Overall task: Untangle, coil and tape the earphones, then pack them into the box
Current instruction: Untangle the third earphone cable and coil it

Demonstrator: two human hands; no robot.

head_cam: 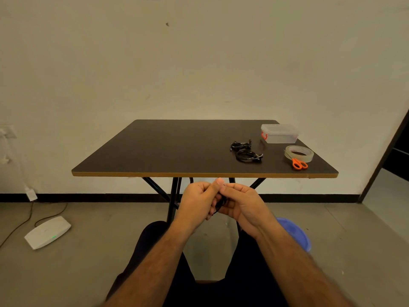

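Earphones [220, 203], a black set, are held between both hands in front of the near edge of the table [177, 147], below the level of its top and above the person's lap. Only a short run of dark cable is seen between the fingers, so how far it is coiled cannot be told. The left hand [197, 203] is curled round the cable, its thumb raised and pointing toward the table edge. The right hand [241, 204] is curled against it from the other side, fingertips pinching the cable close to the left thumb. Both forearms reach forward from the bottom of the view and meet at the hands.

Two more black earphone bundles [245, 151] are seen lying on the right part of the tabletop, touching each other. Behind them to the right, a clear plastic box [280, 134] with a red clasp is set with its lid on. Near the right edge, a roll of clear tape [299, 153] is laid flat, with orange-handled scissors [298, 163] leaning against it. Reddish print on the tape's inner core is too small to be read; no other writing is legible.

On the floor at left, a white device [47, 232] with a green light is placed, and a blue basin [294, 233] is partly hidden behind the right arm.
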